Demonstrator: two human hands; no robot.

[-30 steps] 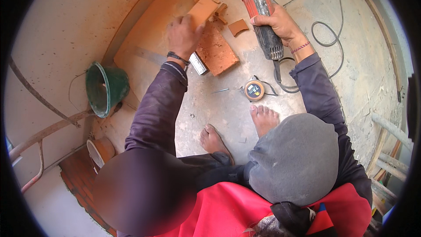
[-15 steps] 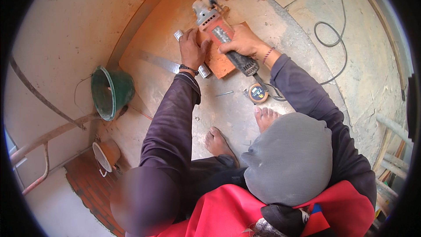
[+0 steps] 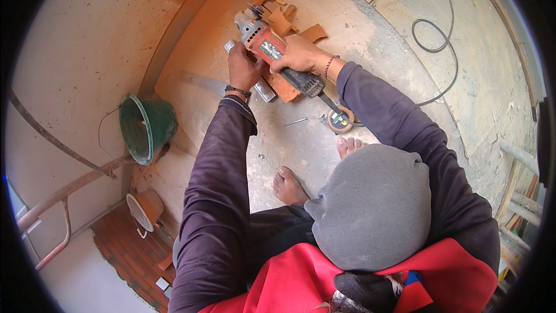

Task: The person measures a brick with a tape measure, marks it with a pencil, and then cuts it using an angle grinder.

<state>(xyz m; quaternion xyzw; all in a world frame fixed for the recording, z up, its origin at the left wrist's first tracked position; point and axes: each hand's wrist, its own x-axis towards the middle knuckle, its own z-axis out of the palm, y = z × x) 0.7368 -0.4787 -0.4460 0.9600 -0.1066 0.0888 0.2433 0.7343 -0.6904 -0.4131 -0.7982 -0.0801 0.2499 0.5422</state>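
Observation:
My right hand (image 3: 301, 58) is wrapped round the body of a red and grey angle grinder (image 3: 270, 46), its disc end pointing to the far left. My left hand (image 3: 244, 68) is curled beside the grinder's front, over a silver metal bar (image 3: 265, 91) and an orange tile (image 3: 284, 88). Its fingertips are partly hidden by the grinder, so what they grip cannot be made out. Beyond the disc lie several broken orange tile pieces (image 3: 279, 21). Flat on the floor to the left of the bar is a steel ruler (image 3: 205, 82).
A round tape measure (image 3: 340, 120) and a thin metal rod (image 3: 296, 122) lie near my bare feet. Left, a green bucket (image 3: 168, 122) rests tipped over, with an orange bucket (image 3: 149, 206) nearer me. A black cord (image 3: 456, 61) loops across the right side.
The grinder and my right hand have shifted slightly left. My left hand, spread on the tile before, is now curled in beside the grinder. More tile pieces show behind it.

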